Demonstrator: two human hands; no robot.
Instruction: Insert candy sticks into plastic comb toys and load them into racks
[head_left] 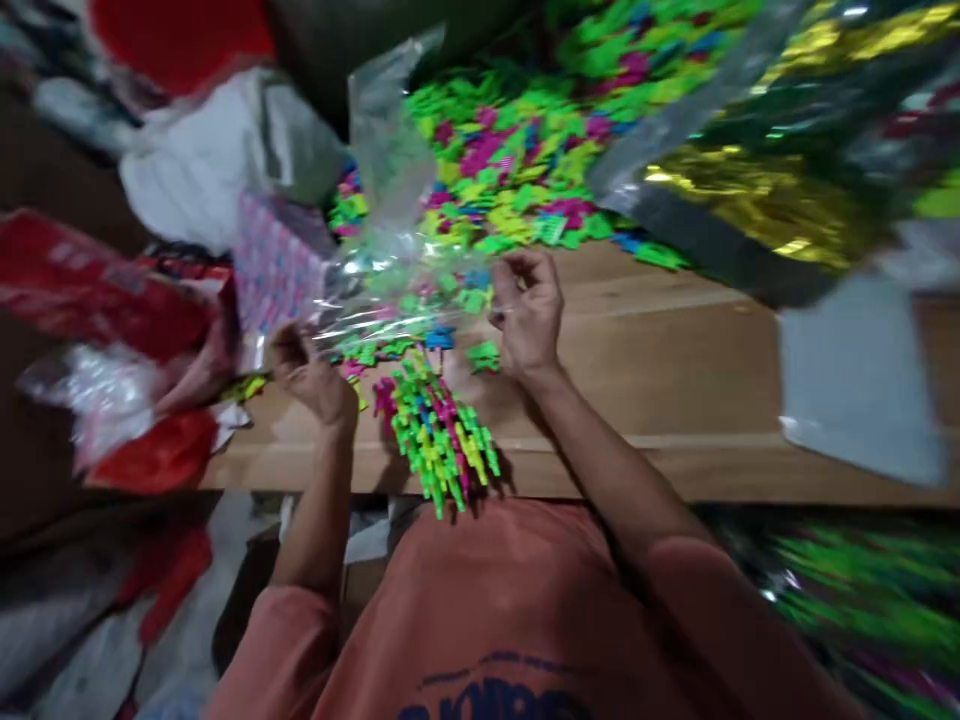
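Observation:
A clear plastic bag is stretched sideways between my two hands, above the cardboard-coloured table top. My left hand pinches its left end, its fingers blurred. At the other end, the fingertips of my right hand are closed on the bag's edge. Just below the bag stands a bundle of small green, yellow, pink and blue plastic pieces, packed close together near the table's front edge. Loose pieces of the same colours show through the film. Their exact kind is too blurred to tell.
A big heap of loose coloured pieces covers the back. Gold-and-clear packaging lies at the right, above a white sheet. On the left are a pink-and-blue patterned packet, a white bag and red wrappers.

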